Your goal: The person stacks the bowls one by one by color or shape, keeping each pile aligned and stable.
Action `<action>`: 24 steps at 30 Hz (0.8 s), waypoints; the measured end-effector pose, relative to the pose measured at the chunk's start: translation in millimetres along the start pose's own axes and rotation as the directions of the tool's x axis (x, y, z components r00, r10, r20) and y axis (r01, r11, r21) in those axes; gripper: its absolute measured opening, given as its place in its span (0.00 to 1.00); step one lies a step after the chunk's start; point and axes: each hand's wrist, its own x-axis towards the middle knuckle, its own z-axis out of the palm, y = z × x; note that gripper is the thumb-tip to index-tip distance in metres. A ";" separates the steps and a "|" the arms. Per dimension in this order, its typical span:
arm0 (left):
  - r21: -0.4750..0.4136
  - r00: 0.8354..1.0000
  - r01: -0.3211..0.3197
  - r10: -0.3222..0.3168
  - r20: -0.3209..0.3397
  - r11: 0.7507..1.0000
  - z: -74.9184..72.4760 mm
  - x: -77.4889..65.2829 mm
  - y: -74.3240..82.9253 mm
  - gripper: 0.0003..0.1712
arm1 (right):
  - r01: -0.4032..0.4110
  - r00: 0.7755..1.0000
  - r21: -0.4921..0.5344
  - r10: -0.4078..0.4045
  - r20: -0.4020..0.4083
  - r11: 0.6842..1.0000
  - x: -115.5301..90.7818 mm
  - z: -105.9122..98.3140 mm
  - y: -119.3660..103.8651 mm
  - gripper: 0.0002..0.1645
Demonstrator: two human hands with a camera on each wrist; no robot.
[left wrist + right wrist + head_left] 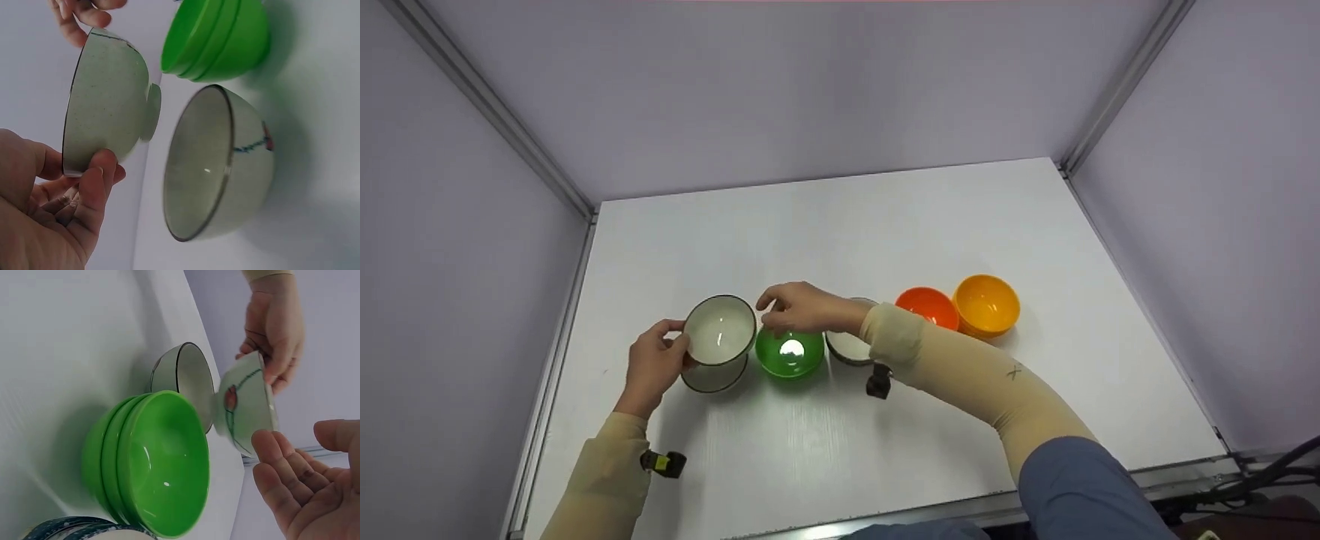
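Observation:
My left hand pinches the rim of a white dark-rimmed bowl, thumb on one side and fingers on the other. That bowl is raised above a second white bowl, which stands on the table. A red and blue-green pattern shows on the raised bowl's outer wall in the right wrist view. My right hand is near the raised bowl's opposite rim, fingers loosely bent and holding nothing. Below the right hand stands a stack of green bowls, nested in one another.
Right of the green stack, a dark-rimmed white bowl is partly hidden by the right forearm. Farther right are an orange-red bowl and a stack of yellow-orange bowls. Grey walls enclose the white table at the back and sides.

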 end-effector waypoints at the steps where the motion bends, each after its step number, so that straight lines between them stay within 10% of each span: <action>1: 0.000 1.000 0.005 -0.005 -0.003 1.000 0.3 -0.9 -2.9 0.16 | 0.005 1.000 0.014 -0.005 0.002 1.000 -3.3 -1.9 1.1 0.22; 24: 0.210 0.994 -0.020 0.042 -0.102 0.978 -1.3 -24.5 -40.1 0.19 | -0.030 0.982 0.348 0.093 -0.165 0.937 -86.9 -50.5 68.7 0.18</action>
